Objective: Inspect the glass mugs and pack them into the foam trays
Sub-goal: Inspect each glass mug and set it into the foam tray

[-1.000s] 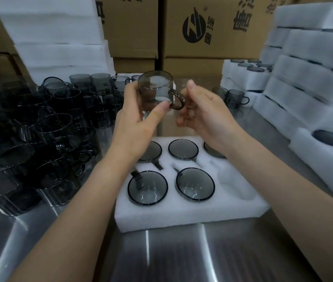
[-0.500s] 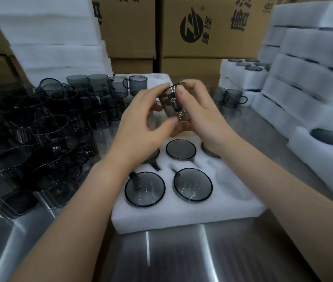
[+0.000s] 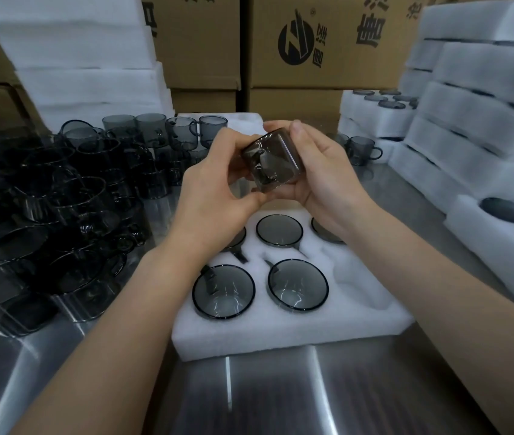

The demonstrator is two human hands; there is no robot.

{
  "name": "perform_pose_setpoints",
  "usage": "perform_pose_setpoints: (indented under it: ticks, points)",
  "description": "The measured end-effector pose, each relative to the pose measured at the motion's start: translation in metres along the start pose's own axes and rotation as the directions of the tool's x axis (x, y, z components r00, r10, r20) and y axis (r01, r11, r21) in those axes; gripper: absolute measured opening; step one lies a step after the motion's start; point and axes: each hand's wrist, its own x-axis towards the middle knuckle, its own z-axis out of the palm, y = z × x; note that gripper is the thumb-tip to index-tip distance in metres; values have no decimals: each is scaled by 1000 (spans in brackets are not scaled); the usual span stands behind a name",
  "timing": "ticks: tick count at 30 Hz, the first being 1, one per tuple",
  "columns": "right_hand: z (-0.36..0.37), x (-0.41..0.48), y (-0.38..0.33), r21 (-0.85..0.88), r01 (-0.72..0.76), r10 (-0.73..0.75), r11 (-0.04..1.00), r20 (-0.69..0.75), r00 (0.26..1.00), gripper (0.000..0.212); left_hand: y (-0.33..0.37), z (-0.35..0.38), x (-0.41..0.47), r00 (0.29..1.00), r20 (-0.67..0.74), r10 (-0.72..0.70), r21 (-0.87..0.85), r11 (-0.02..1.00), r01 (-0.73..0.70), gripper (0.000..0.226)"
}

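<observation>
**A:** Head view: what differs from a second ago?

**B:** Back then the left hand (image 3: 215,183) held the glass mug (image 3: 273,161) upright and higher above the foam tray (image 3: 281,328), with the right hand (image 3: 328,183) only near the handle. Now the mug is lower and tipped over, and both hands are closed around it. The left hand's fingers are curled on its left side and the right hand cups its right side, thumb on top.

**A:** Where is it exactly?

**B:** In the air above the tray's far edge, touching nothing but the hands.

**A:** How does it look?

**B:** Smoky grey, see-through, with rounded corners. Its handle shows as a dark curve on the side facing the camera. I can't tell if it has any flaw.

**A:** And the tray?

**B:** It lies on the steel table (image 3: 249,397). The packed mugs (image 3: 223,291) sit mouth up in its pockets, and the near-right pocket (image 3: 362,277) is empty. The loose mugs (image 3: 61,215) crowd the table left of the tray, and filled foam stacks (image 3: 469,136) stand to its right.
</observation>
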Motion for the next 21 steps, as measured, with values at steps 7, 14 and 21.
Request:
perform_pose_setpoints:
  ticks: [7,14,21]
  points:
    - [-2,7,4,200,-262,248,944,94,964,55,-2,0,1,1000,18,-14,35,999,13,64]
    - [-4,6,6,37,-213,206,976,140,969,70,-1,1,3,997,41,-65,203,978,55,82]
    - [1,2,9,-196,-2,-3,981,-23,1000,49,2,0,0,992,2,128,297,947,-123,62]
